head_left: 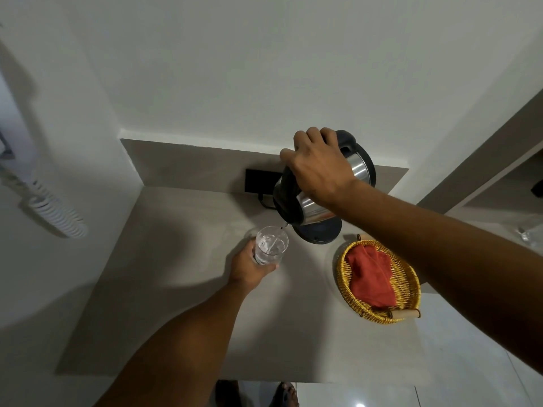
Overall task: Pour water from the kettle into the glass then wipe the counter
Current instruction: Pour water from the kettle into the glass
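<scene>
My right hand (318, 168) grips the black handle of a steel kettle (360, 165), which is tilted spout-down toward the left above its round black base (318, 232). A thin stream of water runs from the spout into a clear glass (270, 249). The glass stands on the beige counter (176, 289) and is partly filled. My left hand (249, 267) is wrapped around its lower part. A red-orange cloth (370, 276) lies folded in a yellow woven basket (410, 277) to the right of the glass.
A black wall socket (260, 180) with a cord sits behind the kettle. White walls close the counter at the back and left, where a coiled white cord (55, 215) hangs. The counter's front edge runs above the tiled floor (470, 362); my feet show below.
</scene>
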### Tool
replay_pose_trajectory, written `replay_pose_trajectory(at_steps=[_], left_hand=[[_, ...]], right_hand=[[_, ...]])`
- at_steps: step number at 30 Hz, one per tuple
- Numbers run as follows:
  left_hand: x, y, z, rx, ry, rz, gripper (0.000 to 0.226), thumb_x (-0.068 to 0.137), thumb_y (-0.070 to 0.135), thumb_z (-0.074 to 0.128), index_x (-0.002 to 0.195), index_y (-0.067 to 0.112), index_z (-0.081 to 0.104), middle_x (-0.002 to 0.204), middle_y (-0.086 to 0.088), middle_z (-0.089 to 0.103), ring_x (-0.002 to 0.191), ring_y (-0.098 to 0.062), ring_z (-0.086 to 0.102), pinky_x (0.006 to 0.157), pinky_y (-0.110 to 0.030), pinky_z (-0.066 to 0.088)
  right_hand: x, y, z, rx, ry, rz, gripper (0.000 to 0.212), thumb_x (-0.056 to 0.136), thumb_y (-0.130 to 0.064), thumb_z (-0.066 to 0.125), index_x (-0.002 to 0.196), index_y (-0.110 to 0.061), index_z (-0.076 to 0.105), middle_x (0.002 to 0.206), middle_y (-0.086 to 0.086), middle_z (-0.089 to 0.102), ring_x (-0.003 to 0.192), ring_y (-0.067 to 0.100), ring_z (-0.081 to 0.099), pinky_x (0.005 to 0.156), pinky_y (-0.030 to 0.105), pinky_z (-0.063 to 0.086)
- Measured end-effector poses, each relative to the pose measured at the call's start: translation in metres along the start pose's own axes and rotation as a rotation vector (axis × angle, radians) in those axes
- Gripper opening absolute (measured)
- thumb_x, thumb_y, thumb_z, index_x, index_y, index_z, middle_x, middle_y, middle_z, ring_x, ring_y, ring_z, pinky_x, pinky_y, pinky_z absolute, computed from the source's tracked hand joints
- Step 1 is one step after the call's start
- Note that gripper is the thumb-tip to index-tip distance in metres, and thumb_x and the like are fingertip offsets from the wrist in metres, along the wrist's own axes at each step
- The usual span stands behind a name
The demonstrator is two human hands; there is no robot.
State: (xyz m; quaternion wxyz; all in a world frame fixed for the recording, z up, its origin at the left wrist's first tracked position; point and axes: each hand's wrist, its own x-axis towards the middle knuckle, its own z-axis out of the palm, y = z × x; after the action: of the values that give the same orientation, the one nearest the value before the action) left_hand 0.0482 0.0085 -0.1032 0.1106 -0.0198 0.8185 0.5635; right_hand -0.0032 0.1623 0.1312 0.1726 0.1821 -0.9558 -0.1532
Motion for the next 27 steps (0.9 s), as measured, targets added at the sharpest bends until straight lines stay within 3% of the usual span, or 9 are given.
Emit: replay_pose_trajectory(at_steps=[3, 7, 12, 15, 16, 19, 23, 27], left_hand=[[0.0, 0.0, 0.001, 0.001, -0.001, -0.001, 0.074, 0.064, 0.006, 0.094, 0.13, 0.012, 0.062, 0.105, 0.003, 0.068, 0.095, -0.013, 0.063, 0.069, 0.003, 0.044], [-0.001, 0.001, 0.001, -0.015, -0.009, -0.01, 0.073, 0.065, 0.007, 0.093, 0.13, 0.013, 0.061, 0.106, 0.005, 0.067, 0.1, -0.014, 0.065, 0.083, -0.015, 0.048], [0.002, -0.002, 0.002, -0.034, 0.0, -0.015, 0.072, 0.064, 0.005, 0.094, 0.128, 0.014, 0.062, 0.105, 0.005, 0.068, 0.096, -0.012, 0.064, 0.072, 0.002, 0.046], [0.003, -0.004, 0.002, -0.035, -0.013, -0.017, 0.071, 0.064, 0.005, 0.093, 0.128, 0.013, 0.062, 0.109, 0.0, 0.071, 0.101, -0.017, 0.068, 0.088, -0.021, 0.054], [0.004, -0.005, 0.002, -0.038, -0.014, -0.016, 0.07, 0.064, 0.004, 0.093, 0.126, 0.014, 0.062, 0.107, 0.0, 0.071, 0.102, -0.019, 0.069, 0.088, -0.022, 0.055], [0.005, -0.008, 0.003, -0.027, -0.006, 0.001, 0.071, 0.063, 0.005, 0.094, 0.126, 0.014, 0.063, 0.105, 0.004, 0.07, 0.1, -0.014, 0.067, 0.076, 0.0, 0.047], [0.006, -0.009, 0.003, -0.034, -0.007, -0.006, 0.073, 0.063, 0.005, 0.094, 0.128, 0.015, 0.062, 0.109, 0.004, 0.069, 0.103, -0.014, 0.066, 0.074, 0.004, 0.045], [0.007, -0.011, 0.005, -0.033, 0.008, -0.003, 0.075, 0.063, 0.004, 0.094, 0.13, 0.013, 0.061, 0.11, 0.003, 0.069, 0.1, -0.011, 0.064, 0.072, 0.006, 0.043]], right_hand=[[0.001, 0.001, 0.001, 0.004, 0.003, 0.007, 0.016, 0.09, -0.015, 0.056, 0.105, -0.012, 0.061, 0.099, 0.014, 0.052, 0.096, 0.032, 0.046, 0.091, 0.048, 0.034], [0.001, 0.001, 0.005, 0.015, 0.002, 0.014, 0.016, 0.09, -0.013, 0.056, 0.105, -0.012, 0.061, 0.099, 0.013, 0.052, 0.096, 0.032, 0.046, 0.09, 0.047, 0.034], [-0.007, 0.001, 0.016, 0.083, -0.011, 0.071, 0.014, 0.088, -0.013, 0.059, 0.102, -0.013, 0.059, 0.1, 0.013, 0.051, 0.097, 0.031, 0.045, 0.091, 0.048, 0.033], [-0.017, 0.001, 0.026, 0.167, -0.048, 0.144, 0.018, 0.086, -0.015, 0.061, 0.104, -0.015, 0.058, 0.105, 0.014, 0.051, 0.103, 0.033, 0.044, 0.095, 0.051, 0.031], [-0.02, 0.003, 0.03, 0.203, -0.052, 0.178, 0.018, 0.086, -0.015, 0.06, 0.104, -0.015, 0.058, 0.106, 0.014, 0.051, 0.104, 0.033, 0.044, 0.097, 0.052, 0.03], [-0.033, 0.014, 0.047, 0.364, -0.021, 0.342, 0.019, 0.084, -0.013, 0.062, 0.102, -0.017, 0.059, 0.107, 0.013, 0.052, 0.106, 0.032, 0.043, 0.097, 0.052, 0.033], [-0.051, 0.045, 0.079, 0.618, 0.075, 0.73, 0.022, 0.078, -0.006, 0.069, 0.096, -0.013, 0.061, 0.103, 0.012, 0.054, 0.1, 0.03, 0.049, 0.087, 0.045, 0.047], [-0.068, 0.065, 0.11, 0.839, 0.17, 0.985, 0.024, 0.076, 0.003, 0.068, 0.086, -0.016, 0.058, 0.093, 0.005, 0.058, 0.092, 0.023, 0.056, 0.078, 0.03, 0.048]])
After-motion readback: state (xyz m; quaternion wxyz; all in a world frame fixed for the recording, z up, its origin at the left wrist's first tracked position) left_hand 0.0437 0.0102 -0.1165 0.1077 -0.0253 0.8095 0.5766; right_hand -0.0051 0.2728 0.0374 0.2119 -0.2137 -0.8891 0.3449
